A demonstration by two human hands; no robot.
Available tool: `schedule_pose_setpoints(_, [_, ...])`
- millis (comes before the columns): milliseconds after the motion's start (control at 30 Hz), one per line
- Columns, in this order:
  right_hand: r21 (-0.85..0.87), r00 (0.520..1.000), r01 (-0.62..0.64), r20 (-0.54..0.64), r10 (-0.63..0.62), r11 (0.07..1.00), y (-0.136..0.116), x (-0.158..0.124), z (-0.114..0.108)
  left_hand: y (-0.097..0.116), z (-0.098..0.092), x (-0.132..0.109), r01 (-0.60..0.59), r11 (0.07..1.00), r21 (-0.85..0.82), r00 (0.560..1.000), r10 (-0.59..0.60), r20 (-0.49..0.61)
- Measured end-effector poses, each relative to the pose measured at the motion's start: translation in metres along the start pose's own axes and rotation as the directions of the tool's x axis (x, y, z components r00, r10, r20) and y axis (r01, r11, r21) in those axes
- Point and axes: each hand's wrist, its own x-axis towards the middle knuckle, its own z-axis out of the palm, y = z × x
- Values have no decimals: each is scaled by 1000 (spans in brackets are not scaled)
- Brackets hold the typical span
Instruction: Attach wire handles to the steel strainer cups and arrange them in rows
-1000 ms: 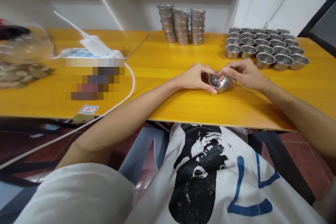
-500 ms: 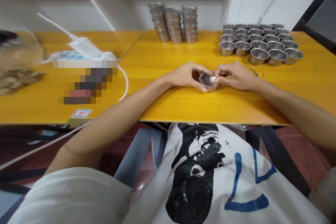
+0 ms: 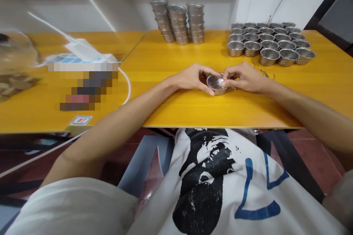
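Note:
A small, round perforated metal cup (image 3: 216, 87) stands on the yellow table in front of me. My left hand (image 3: 192, 77) grips it from the left, thumb at the near side and fingers at the far rim. At the cup's right side, my right hand (image 3: 244, 78) has thumb and forefinger pinched together just over the rim. Whatever sits in that pinch is too small and hidden to name. A few thin curved metal pieces (image 3: 264, 73) lie on the table just beyond my right hand.
Several similar cups (image 3: 269, 57) stand in rows at the back right. Three stacks of cups (image 3: 178, 25) rise at the back middle. On the left are a power strip (image 3: 82, 58), a white cable (image 3: 129, 84) and a blurred plastic bag (image 3: 16, 58) of pale pieces.
The view has shifted slightly, moving the whole scene a little to the left. My hands keep nearly the same hold at the cup.

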Motion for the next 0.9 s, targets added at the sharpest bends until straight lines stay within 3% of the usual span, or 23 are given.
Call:
schedule_pose_setpoints(333, [66, 1000, 11, 27, -13, 998, 0, 0, -1, 1, -1, 1, 4, 1000, 18, 1000, -4, -1])
schedule_pose_setpoints(667, [96, 1000, -11, -19, 13, 995, 0, 1, 6, 4, -1, -2, 5, 1000, 21, 1000, -6, 23])
schedule_pose_setpoints(900, [146, 999, -16, 37, 11, 989, 5, 2, 4, 7, 0, -3, 19, 999, 36, 1000, -19, 15])
